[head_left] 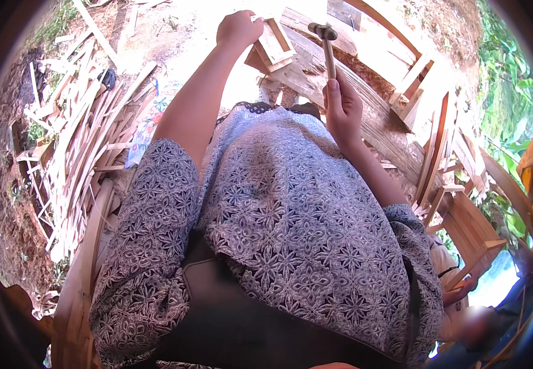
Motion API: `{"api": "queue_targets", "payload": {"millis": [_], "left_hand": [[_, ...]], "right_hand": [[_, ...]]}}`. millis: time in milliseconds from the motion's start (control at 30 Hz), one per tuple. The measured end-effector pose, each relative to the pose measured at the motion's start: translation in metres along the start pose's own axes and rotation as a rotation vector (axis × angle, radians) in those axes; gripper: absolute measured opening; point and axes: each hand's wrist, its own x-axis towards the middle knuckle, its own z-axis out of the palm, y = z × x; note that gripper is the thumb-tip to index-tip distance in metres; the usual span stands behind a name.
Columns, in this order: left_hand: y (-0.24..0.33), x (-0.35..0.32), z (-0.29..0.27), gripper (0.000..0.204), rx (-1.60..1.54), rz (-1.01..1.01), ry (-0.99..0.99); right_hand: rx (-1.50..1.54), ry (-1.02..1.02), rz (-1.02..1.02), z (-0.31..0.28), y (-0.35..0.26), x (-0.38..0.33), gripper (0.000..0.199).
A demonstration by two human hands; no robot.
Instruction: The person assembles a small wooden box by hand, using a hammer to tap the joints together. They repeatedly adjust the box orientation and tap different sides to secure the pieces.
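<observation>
At the top, my left hand (238,28) is closed at the corner of a small wooden box (273,42) made of pale thin slats. What lies under its fingertips is too small to make out. The box rests tilted on or against a rough plank (300,79). My right hand (344,112) is wrapped round the wooden handle of a hammer (329,54). The metal hammer head is raised to the right of the box, apart from it.
Loose wood strips (85,147) are heaped on the ground at left, beside a colourful printed sack (146,126). Boards and beams lie at upper right. A co-worker's hand (463,289) is near a wooden crate (470,224) at lower right. Plants grow beyond.
</observation>
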Motion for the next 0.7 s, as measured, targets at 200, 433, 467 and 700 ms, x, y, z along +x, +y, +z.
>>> {"api": "queue_targets", "payload": {"millis": [200,433,467,700], "left_hand": [[0.008,0.026,0.006,0.047,0.127,-0.043,-0.036],[0.005,0.015,-0.007,0.049,0.160,0.027,-0.013],[0.001,0.014,-0.003,0.050,0.169,0.049,-0.008],[-0.012,0.009,-0.007,0.049,0.027,-0.006,-0.060]], "right_hand": [[-0.214,0.108,0.107,0.021,0.041,0.017,0.034],[-0.374,-0.007,0.211,0.031,0.064,0.007,0.035],[-0.320,0.043,0.229,0.031,0.062,0.003,0.036],[0.170,0.112,-0.103,0.035,0.025,-0.011,0.036]]}}
